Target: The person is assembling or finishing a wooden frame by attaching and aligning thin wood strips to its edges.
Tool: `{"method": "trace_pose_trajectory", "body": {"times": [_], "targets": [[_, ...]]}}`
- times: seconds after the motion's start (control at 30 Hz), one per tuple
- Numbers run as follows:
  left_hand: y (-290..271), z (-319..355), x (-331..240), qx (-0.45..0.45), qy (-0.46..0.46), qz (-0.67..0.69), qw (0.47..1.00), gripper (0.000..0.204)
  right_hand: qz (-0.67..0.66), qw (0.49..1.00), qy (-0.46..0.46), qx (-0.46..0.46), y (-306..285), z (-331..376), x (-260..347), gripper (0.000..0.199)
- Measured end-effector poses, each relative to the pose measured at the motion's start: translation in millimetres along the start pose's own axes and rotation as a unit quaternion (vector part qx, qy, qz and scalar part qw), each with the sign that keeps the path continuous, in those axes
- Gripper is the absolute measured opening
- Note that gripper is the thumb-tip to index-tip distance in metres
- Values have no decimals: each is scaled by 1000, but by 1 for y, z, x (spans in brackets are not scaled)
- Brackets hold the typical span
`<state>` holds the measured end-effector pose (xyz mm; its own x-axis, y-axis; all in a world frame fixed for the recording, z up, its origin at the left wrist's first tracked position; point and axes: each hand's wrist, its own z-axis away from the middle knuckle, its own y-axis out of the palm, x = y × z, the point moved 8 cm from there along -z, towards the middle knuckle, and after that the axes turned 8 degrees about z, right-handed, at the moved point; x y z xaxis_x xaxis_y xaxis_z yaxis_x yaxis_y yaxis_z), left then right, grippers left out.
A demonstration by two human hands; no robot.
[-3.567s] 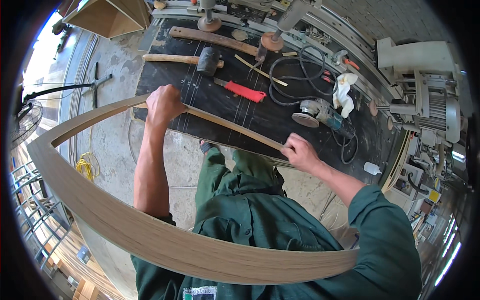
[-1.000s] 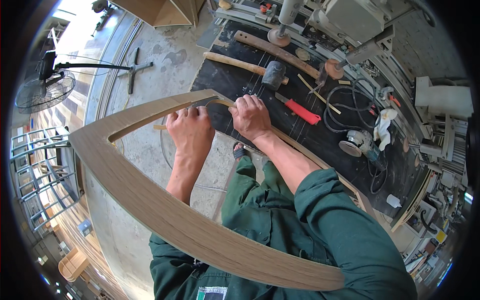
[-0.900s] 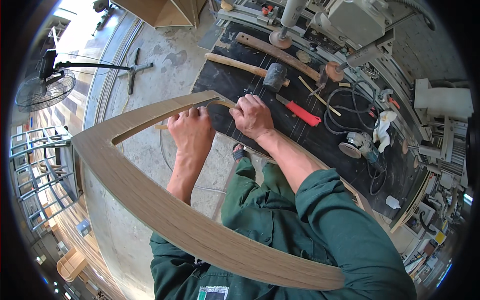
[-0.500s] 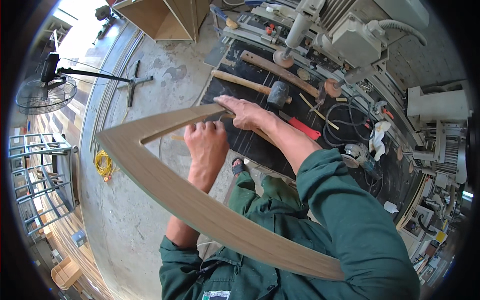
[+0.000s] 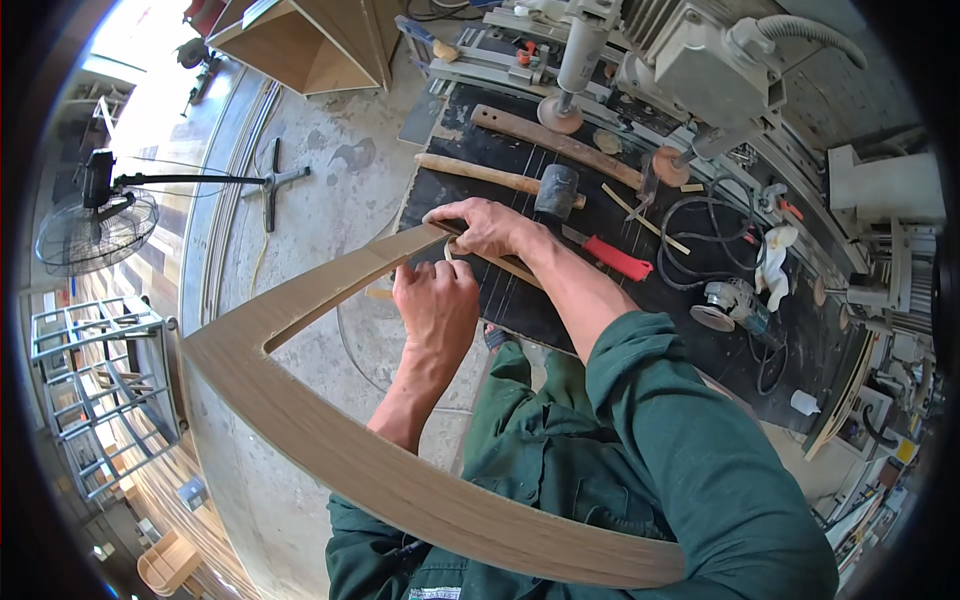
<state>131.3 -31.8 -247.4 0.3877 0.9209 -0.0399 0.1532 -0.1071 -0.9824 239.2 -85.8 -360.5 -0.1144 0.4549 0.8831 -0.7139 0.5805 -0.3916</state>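
Note:
A large wood-grain frame piece (image 5: 370,445), with a sharp corner at the left and a long curved arm, lies across in front of my body. My right hand (image 5: 487,228) is closed over the far end of its short arm, thumb and fingers gripping the edge. Just below, my left hand (image 5: 437,305) is a fist close to the inner edge. A small pale bit shows between the two hands; what my left fingers hold is hidden. The inner edge near the corner looks slightly rough.
On the black-topped bench lie a rubber mallet (image 5: 557,192), a long wooden bar (image 5: 555,147), a red-handled tool (image 5: 617,258) and an angle grinder (image 5: 735,308) with a dark cable. Machinery (image 5: 700,75) stands behind. A standing fan (image 5: 97,232) and a metal rack (image 5: 105,385) are at left.
The frame piece's corner has dropped lower in view. My left hand has moved right and slightly down, nearer the right hand. The right hand's fingers have curled more around the end.

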Motion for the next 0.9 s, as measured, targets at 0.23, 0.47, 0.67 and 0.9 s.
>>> {"method": "trace_pose_trajectory", "body": {"times": [0.23,0.47,0.67,0.9], "targets": [[4,0,-6,-2,-11,22,1000,4,-17,1000,-22,9,2,1,-12,66],[6,3,1,4,-17,16,1000,5,-8,999,-16,36,2,-3,-5,67],[13,3,-14,10,-8,6,1000,5,-29,998,-1,49,1,4,3,65],[18,-2,-22,11,5,3,1000,4,-1,1000,-23,12,-2,11,4,68]]}}
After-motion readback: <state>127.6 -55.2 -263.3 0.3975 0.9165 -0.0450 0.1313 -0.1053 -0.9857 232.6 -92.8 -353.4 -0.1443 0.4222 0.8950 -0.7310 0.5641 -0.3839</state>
